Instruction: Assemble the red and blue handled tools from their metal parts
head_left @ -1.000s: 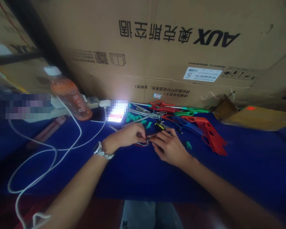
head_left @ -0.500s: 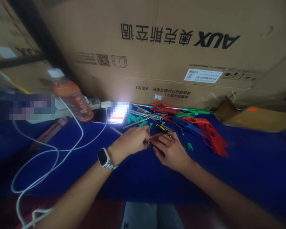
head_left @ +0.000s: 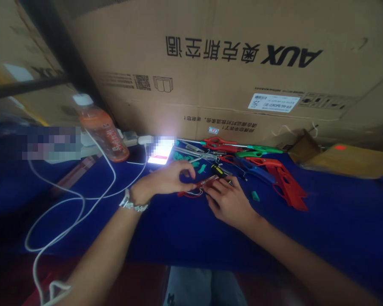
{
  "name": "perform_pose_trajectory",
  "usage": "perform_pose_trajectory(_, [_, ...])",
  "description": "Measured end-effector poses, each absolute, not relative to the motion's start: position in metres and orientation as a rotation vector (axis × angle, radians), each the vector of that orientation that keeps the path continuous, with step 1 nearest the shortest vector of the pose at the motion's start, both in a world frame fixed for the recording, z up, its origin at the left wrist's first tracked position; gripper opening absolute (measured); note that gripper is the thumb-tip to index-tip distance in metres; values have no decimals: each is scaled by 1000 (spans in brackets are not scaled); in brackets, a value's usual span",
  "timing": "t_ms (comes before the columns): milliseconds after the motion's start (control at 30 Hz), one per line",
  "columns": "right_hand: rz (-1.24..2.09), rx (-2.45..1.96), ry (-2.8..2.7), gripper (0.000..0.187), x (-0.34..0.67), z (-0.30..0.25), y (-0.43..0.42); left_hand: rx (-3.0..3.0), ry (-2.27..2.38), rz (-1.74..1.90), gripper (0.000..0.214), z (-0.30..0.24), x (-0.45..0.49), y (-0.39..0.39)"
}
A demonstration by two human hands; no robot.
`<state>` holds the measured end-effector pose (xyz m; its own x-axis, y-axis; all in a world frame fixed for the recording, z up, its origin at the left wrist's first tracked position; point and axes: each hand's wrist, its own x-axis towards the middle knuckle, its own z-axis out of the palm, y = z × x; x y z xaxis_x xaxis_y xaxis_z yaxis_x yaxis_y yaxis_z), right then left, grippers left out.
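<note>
My left hand (head_left: 175,177), a metal-banded watch on its wrist, has its thumb and fingers apart with nothing between them. Its thumb tip is close to a red lighter casing (head_left: 190,194) with thin white wires. My right hand (head_left: 228,199) curls its fingers over the casing's right part, where a narrow, see-through reddish piece (head_left: 210,181) shows; the rest is hidden under the fingers. Just beyond that hand lies a yellow-and-black-handled tool (head_left: 217,171). Small green plastic pieces (head_left: 201,168) and metal rods lie past my left hand.
Red lighter casings (head_left: 289,187), a blue one (head_left: 253,168) and a green one (head_left: 261,150) lie at the back right. A lit phone (head_left: 161,153), a drink bottle (head_left: 104,131) and a looping white cable (head_left: 83,216) are leftward. A large carton (head_left: 210,85) stands behind.
My left hand has moved slightly left and opened, uncovering the red casing and white wires. My right hand has stayed nearly in place.
</note>
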<state>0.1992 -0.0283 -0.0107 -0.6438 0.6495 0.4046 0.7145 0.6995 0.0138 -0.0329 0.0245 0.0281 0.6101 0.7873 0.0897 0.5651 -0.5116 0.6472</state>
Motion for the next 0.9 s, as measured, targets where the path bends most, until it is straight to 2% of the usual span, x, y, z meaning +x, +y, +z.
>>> perform_pose_trajectory(133, [-221,-1068,-2545,19,199,-11,-28,2290,1092,424,34,29,-32,22])
perform_pose_trajectory(400, [-197,-1095,-2532,16,195,-12,-31,2468,1068,428,6,24,-16,12])
perform_pose_trajectory(667, [-170,-1110,-2531,15,194,-11,-32,2467,1122,434,5,23,-15,11])
perform_pose_trajectory(800, [-152,-1117,-2531,15,194,-10,-33,2517,1125,431,13,24,-13,7])
perform_pose_trajectory(900, [-135,-1128,-2540,15,194,-10,-33,2528,1151,384,6,24,-10,5])
